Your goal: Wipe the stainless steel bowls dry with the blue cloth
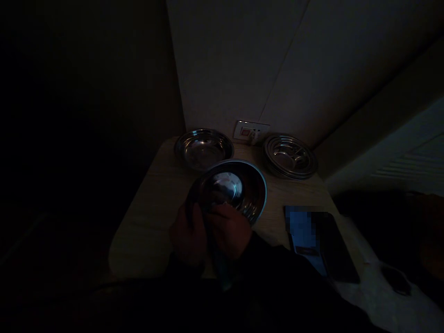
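A deep, shiny steel bowl (pixel 255 196) is tilted in front of me, its hollow side facing me. My left hand (pixel 189 236) is closed at the bowl's near left rim, thumb upward. Beside it, my right hand (pixel 231 229) has its fingers curled over the near edge, closed on a dark bluish cloth (pixel 220 266). The cloth hangs down between both hands. Deep shadow hides the fingertips and the exact place where the cloth meets the bowl.
On the small wooden table (pixel 145 222) stand a wide steel bowl (pixel 204 150) at the back left and a stack of steel compartment plates (pixel 290 157) at the back right. A lit phone (pixel 305 233) lies at the right. A wall socket (pixel 250 132) sits behind.
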Demonstrator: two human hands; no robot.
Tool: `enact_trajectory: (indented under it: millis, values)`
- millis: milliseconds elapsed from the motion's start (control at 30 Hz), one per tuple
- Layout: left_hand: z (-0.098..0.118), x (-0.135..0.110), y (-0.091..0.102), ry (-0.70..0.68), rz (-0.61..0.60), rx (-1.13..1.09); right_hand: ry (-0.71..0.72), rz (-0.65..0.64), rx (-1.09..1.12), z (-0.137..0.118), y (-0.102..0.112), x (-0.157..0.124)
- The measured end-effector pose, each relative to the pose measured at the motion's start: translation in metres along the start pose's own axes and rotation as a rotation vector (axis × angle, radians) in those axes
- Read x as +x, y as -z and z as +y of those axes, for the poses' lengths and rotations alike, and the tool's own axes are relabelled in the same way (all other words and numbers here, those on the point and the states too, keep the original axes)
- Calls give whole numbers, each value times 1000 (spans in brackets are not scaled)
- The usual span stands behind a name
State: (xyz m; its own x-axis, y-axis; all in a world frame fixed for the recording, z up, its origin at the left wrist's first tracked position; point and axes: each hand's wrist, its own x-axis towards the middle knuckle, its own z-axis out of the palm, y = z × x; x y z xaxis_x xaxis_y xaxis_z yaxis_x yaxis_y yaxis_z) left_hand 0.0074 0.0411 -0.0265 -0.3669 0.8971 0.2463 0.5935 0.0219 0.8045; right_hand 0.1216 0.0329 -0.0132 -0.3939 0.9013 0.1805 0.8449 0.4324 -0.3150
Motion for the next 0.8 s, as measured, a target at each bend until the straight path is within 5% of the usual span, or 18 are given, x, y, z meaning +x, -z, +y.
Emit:
enact_trajectory:
  millis: [167, 433, 633, 800]
  values:
    - [1, -2, -3, -64, 17, -10, 55, -237, -335, 31, 35, -23]
    - [1, 4, 1, 43, -57, -13, -19, -45, -23, -5, 2, 3]
    - [4, 5, 1, 25, -57, -57, 62, -234, -301, 20, 35, -21]
    - [3, 6, -1, 76, -71, -92, 124, -62, -425, 34, 42, -46]
